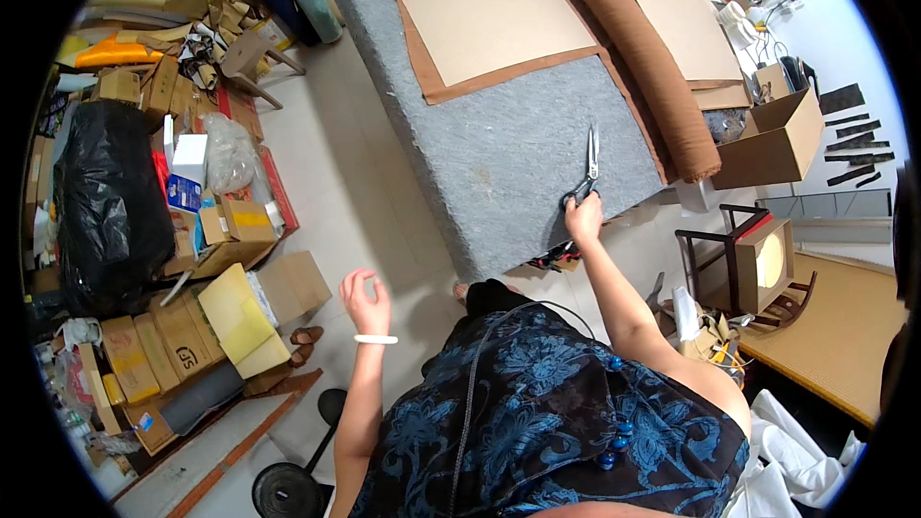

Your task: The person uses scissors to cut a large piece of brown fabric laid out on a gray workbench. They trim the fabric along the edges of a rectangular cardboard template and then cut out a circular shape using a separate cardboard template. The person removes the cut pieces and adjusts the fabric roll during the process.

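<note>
My right hand (583,217) is closed round the dark handles of a pair of scissors (593,158) at the near right corner of the grey felt-covered table (499,163). The silver blades point away from me over the felt. My left hand (365,299), with a white bangle at its wrist, hangs in the air left of the table, fingers loosely curled and apart, nothing in it. Farther up the table, beige rectangular sheets (499,24) lie on brown fabric (422,67). A thick roll of brown fabric (662,86) runs along the right side.
Cardboard boxes (240,230) and a black plastic bag (115,201) are piled on the left, with a small stool (251,62) beyond. An open carton (772,139) stands right of the roll. A dark wooden chair (739,240) is at the right, near a tan board (815,336).
</note>
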The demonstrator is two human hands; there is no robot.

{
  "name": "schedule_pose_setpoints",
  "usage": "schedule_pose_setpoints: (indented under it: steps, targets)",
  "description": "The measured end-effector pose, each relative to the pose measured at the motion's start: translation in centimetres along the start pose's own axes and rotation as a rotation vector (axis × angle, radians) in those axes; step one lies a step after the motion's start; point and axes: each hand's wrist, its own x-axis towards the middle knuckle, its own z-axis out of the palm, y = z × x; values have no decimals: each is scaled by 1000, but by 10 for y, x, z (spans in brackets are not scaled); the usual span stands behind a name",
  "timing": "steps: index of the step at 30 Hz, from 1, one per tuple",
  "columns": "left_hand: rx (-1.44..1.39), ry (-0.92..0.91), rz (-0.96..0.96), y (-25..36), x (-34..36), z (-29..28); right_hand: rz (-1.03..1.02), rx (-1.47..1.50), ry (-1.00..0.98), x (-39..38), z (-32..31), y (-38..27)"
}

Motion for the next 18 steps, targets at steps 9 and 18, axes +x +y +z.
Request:
schedule_pose_setpoints:
  steps: [9, 18]
  targets:
    - [-293, -187, 304, 73, 211, 63, -161, -194, -113, 31, -34, -111]
    - [-624, -560, -106, 16, 419, 147, 495, 1023, 141, 56, 117, -284]
